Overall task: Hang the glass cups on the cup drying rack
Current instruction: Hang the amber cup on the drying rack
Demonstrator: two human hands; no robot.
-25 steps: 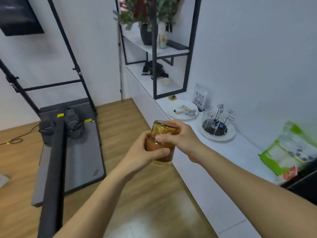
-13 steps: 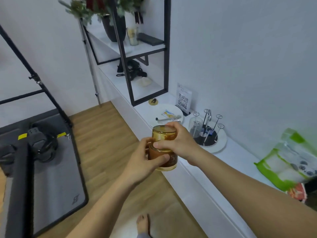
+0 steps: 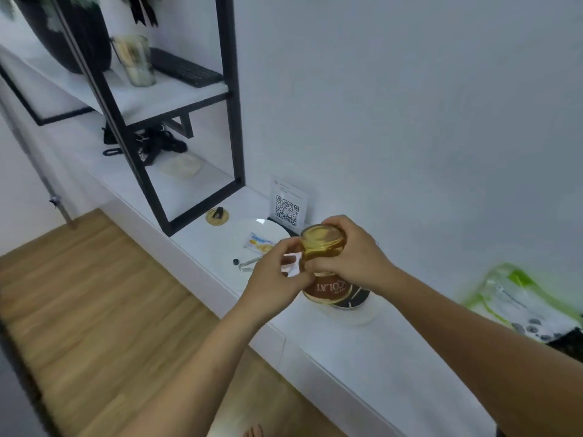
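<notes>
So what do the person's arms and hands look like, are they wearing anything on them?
Both arms are bare all the way up to where the picture cuts them off: no sleeves, gloves or watch show. The left hand and right hand have no rings or bracelets that can be made out. The picture is a little blurry, so tiny marks could be missed.

Glossy amber glass cup [image 3: 325, 266]

White wall [image 3: 410, 105], wooden floor [image 3: 94, 310], black-framed shelving [image 3: 235, 121].
</notes>
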